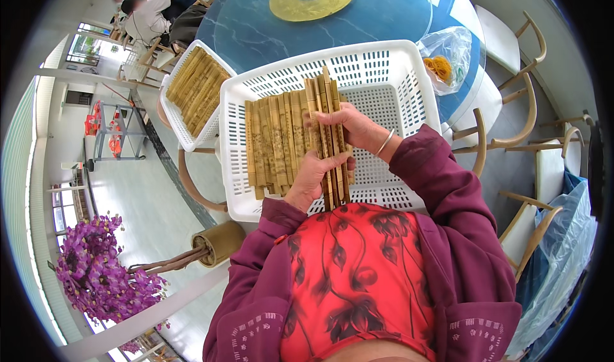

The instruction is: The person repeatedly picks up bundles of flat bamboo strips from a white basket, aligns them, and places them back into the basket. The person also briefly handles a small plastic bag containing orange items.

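Both of my hands grip one bundle of split bamboo strips [331, 136], held upright in the picture over a large white perforated plastic basket [324, 67]. My left hand [316, 172] wraps the lower part, its thumb across the front. Higher up, my right hand [348, 124] closes round the strips from the right, a bangle [385, 142] at its wrist. Side by side in the basket's left half lie many more bamboo pieces [273, 141], some with dark speckles and markings. Bare basket floor [376, 117] shows to the right of the bundle.
A smaller white basket [189, 143] full of bamboo strips stands at the left. Behind is a round blue table [249, 31] with a gold turntable [280, 0]. A plastic bag [458, 40] holds yellow rubber bands [437, 68]. Wooden chairs [499, 40] line the right; a person [146, 21] sits far left.
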